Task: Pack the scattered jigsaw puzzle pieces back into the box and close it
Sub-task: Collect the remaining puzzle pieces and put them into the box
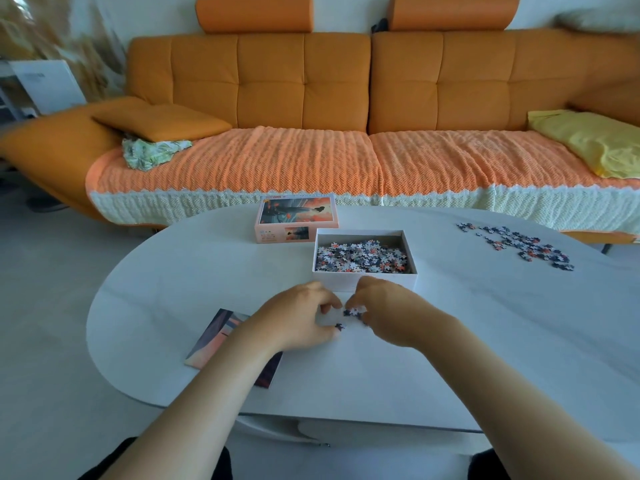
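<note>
Mid-gather: my left hand and right hand cupped, fingers curled, raking last loose dark-and-white jigsaw pieces just in front of open white cardboard box. Next: lift into box, then far-right pile.

An orange sofa spans the upper half of the frame, its seat covered by an orange knitted throw with a pale edge. An orange cushion lies at upper left over a leaf-printed cloth. A yellow pillow sits at the right. The white oval surface fills the lower middle.
</note>
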Demonstrator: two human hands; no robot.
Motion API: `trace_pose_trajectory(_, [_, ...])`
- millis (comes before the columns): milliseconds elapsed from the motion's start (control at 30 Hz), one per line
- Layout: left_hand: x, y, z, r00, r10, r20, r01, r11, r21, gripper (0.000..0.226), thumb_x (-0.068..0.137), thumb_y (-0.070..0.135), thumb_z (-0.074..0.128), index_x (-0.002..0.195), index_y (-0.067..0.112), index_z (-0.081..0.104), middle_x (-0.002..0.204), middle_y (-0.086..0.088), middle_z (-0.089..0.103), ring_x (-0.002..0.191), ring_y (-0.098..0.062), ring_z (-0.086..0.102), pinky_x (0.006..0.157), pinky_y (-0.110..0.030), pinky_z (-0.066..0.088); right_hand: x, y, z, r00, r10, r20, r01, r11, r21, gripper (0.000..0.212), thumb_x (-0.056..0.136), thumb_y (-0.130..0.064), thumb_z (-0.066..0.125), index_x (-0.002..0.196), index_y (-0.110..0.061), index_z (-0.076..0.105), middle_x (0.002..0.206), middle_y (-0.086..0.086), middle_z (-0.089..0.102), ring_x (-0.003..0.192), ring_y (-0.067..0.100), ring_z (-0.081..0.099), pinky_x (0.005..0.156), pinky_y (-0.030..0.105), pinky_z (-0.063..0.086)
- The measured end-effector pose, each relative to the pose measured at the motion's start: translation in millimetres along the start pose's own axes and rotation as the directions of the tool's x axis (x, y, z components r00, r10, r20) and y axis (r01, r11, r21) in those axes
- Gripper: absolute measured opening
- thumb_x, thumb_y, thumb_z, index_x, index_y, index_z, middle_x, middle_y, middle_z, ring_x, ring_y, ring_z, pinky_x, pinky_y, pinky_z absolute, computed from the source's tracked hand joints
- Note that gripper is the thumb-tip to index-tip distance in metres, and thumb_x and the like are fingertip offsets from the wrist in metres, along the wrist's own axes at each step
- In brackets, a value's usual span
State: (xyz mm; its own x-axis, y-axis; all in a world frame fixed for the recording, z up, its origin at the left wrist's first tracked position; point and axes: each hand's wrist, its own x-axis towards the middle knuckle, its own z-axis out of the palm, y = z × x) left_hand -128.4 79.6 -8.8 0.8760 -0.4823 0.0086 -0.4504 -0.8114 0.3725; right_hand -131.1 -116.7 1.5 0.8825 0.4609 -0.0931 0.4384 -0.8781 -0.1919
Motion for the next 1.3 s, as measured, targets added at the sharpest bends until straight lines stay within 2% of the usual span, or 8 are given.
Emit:
trace_pose_trajectory(133, [-4.1, 4.7, 5.7, 1.0, 0.004, -0.023, -0.003, 1.0, 0.011, 0.035, 0.086, 0.041, 0.066, 0.118, 0.028, 0.062, 0.098, 0.009, 0.048, 0.091, -0.01, 0.049, 0.075, -0.027, 0.044, -10.9, 6.9, -9.4, 0.997, 0.072, -0.001, -0.071, 0.988, 0.134, 0.032, 0.093, -0.012, 0.05, 0.114, -0.03, 0.066, 0.11, -0.007, 0.056, 0.1, 0.014, 0.057, 0.083, 0.024, 0.045])
trace_pose_trajectory(267, [-0.9, 12.7, 13.8, 0.998, 0.032, -0.062, -0.032, 0.999, 0.004, 0.022, 0.09, 0.032, 0.064, 0.105, 0.016, 0.065, 0.093, 0.003, 0.048, 0.091, -0.016, 0.052, 0.074, -0.03, 0.045, -18.0, 15.1, -14.5, 0.987, 0.142, 0.068, -0.151, 0.977, 0.149, 0.03, 0.084, -0.028, 0.07, 0.114, -0.028, 0.064, 0.106, -0.007, 0.057, 0.09, 0.011, 0.055, 0.079, 0.024, 0.045])
trace_pose_trajectory(367, [5.2, 20.3, 18.6, 0.997, 0.024, -0.078, -0.028, 0.999, -0.045, 0.026, 0.092, 0.026, 0.062, 0.117, 0.024, 0.069, 0.095, 0.001, 0.053, 0.092, -0.017, 0.054, 0.079, -0.031, 0.045, -14.4, 7.6, -11.5, 0.985, 0.167, 0.042, -0.172, 0.969, 0.176, 0.021, 0.081, -0.027, 0.073, 0.1, -0.02, 0.072, 0.096, 0.0, 0.066, 0.089, 0.019, 0.061, 0.077, 0.03, 0.052])
trace_pose_trajectory(533, [12.4, 22.7, 16.9, 0.999, 0.016, -0.051, -0.022, 0.994, -0.111, 0.027, 0.089, 0.023, 0.065, 0.115, 0.028, 0.07, 0.092, 0.004, 0.051, 0.084, -0.012, 0.053, 0.073, -0.025, 0.04, -10.8, 5.1, -10.3, 0.985, 0.171, -0.001, -0.165, 0.952, 0.259, 0.027, 0.08, -0.027, 0.075, 0.106, -0.021, 0.073, 0.089, -0.007, 0.065, 0.079, 0.008, 0.055, 0.061, 0.011, 0.04])
trace_pose_trajectory(700, [12.4, 16.5, 13.8, 0.998, 0.003, -0.057, -0.012, 0.987, -0.159, 0.021, 0.086, 0.027, 0.071, 0.107, 0.026, 0.071, 0.096, 0.007, 0.049, 0.08, -0.004, 0.049, 0.071, -0.019, 0.036, -8.2, 2.5, -10.9, 0.985, 0.172, 0.001, -0.167, 0.955, 0.245, 0.022, 0.078, -0.029, 0.076, 0.097, -0.019, 0.075, 0.09, -0.002, 0.07, 0.081, 0.013, 0.06, 0.074, 0.025, 0.05])
trace_pose_trajectory(833, [13.5, 19.1, 11.5, 0.996, 0.046, -0.074, -0.054, 0.993, -0.106, 0.011, 0.084, 0.022, 0.072, 0.095, 0.023, 0.075, 0.091, 0.008, 0.055, 0.079, -0.006, 0.052, 0.07, -0.02, 0.038, -6.0, 2.5, -11.2, 0.98, 0.199, 0.002, -0.189, 0.927, 0.323, 0.003, 0.077, -0.018, 0.074, 0.077, -0.021, 0.076, 0.071, -0.006, 0.07, 0.073, 0.013, 0.066, 0.061, 0.024, 0.055])
trace_pose_trajectory(1100, [15.8, 20.7, 8.2, 0.992, 0.087, -0.093, -0.087, 0.996, 0.01, 0.027, 0.084, 0.011, 0.061, 0.107, 0.02, 0.072, 0.103, 0.004, 0.068, 0.09, -0.013, 0.062, 0.075, -0.019, 0.044, -8.0, 4.0, -18.2, 0.986, 0.168, -0.013, -0.162, 0.966, 0.204, 0.027, 0.082, -0.007, 0.054, 0.083, -0.022, 0.075, 0.071, -0.015, 0.059, 0.064, 0.006, 0.053, 0.059, 0.018, 0.049])
trace_pose_trajectory(1300, [19.1, 18.5, 13.1, 0.98, 0.115, -0.16, -0.103, 0.991, 0.081, 0.026, 0.086, 0.008, 0.05, 0.098, 0.018, 0.071, 0.097, -0.002, 0.068, 0.089, -0.022, 0.06, 0.07, -0.028, 0.046, 1.3, 12.4, -27.1, 0.908, 0.223, -0.356, -0.093, 0.933, 0.346, 0.025, 0.08, 0.0, 0.059, 0.088, -0.017, 0.077, 0.086, -0.006, 0.069, 0.076, 0.009, 0.058, 0.071, 0.011, 0.042])
